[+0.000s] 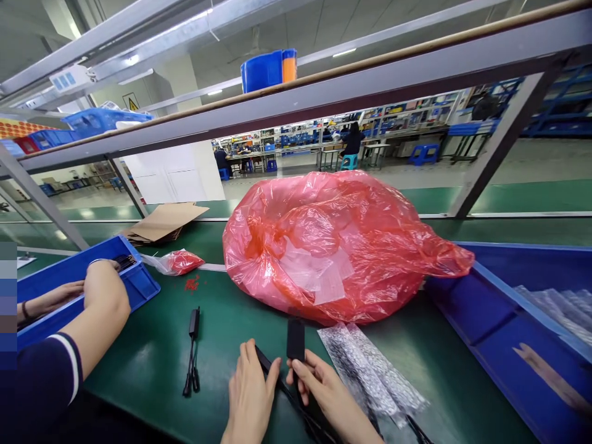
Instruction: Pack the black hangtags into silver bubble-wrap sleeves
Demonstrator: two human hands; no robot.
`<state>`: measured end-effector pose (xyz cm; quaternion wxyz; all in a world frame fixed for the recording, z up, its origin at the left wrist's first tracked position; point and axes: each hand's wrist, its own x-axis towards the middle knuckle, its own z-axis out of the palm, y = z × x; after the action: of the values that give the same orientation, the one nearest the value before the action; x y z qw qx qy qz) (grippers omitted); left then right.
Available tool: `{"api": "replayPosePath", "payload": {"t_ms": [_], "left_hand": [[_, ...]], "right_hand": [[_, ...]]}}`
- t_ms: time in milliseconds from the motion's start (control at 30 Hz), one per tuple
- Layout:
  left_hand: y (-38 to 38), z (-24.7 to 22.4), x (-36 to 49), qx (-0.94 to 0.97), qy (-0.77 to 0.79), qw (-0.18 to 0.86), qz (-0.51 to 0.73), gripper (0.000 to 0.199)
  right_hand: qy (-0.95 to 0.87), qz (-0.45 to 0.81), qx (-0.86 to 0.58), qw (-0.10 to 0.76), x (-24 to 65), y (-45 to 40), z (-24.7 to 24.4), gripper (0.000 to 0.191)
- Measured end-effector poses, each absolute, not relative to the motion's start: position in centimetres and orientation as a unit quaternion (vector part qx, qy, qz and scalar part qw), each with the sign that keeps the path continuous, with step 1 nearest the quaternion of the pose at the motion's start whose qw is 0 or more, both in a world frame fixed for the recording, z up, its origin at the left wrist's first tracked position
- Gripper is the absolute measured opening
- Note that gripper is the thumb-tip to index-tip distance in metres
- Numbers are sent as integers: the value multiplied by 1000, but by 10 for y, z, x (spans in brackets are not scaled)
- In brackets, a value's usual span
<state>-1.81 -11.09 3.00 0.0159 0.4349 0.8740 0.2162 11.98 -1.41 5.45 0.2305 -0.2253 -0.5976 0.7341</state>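
Observation:
My right hand (pixel 324 385) pinches a small flat black box with a cable (pixel 296 338), held upright above the green bench. Beside it, my left hand (pixel 250 388) has its thumb around a second slim black piece with a cable (pixel 263 357); its fingertips are partly hidden. Black cables run down between both hands toward the bench's front edge. Just right of my right hand lie bubble-wrap sleeves (pixel 370 364) with dark cables sticking out. Another black box with cable ends (pixel 193 324) lies on the bench to the left.
A big red plastic bag (pixel 333 246) fills the back middle. Blue bins stand left (pixel 148 280) and right (pixel 481 327). A co-worker's arms (pixel 104 296) reach into the left bin. Cardboard sheets (pixel 169 221), a small bag of red bits (pixel 185 261) and an overhead shelf (pixel 324 86) are nearby.

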Motion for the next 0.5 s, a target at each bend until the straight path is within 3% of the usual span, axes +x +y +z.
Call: {"api": "replayPosePath", "payload": {"t_ms": [167,300,500], "left_hand": [[-107,54,-25,466,813,145,318,31],[-111,64,-73,478,819,56,312,35],[-106,77,-121,477,871,-36,111,34]], "right_hand": [[-600,725,-228,248,120,-23,49,55],[-604,691,-274,287,135,-15,54,50],[-631,679,-284,248,159,-6,74,61]]}}
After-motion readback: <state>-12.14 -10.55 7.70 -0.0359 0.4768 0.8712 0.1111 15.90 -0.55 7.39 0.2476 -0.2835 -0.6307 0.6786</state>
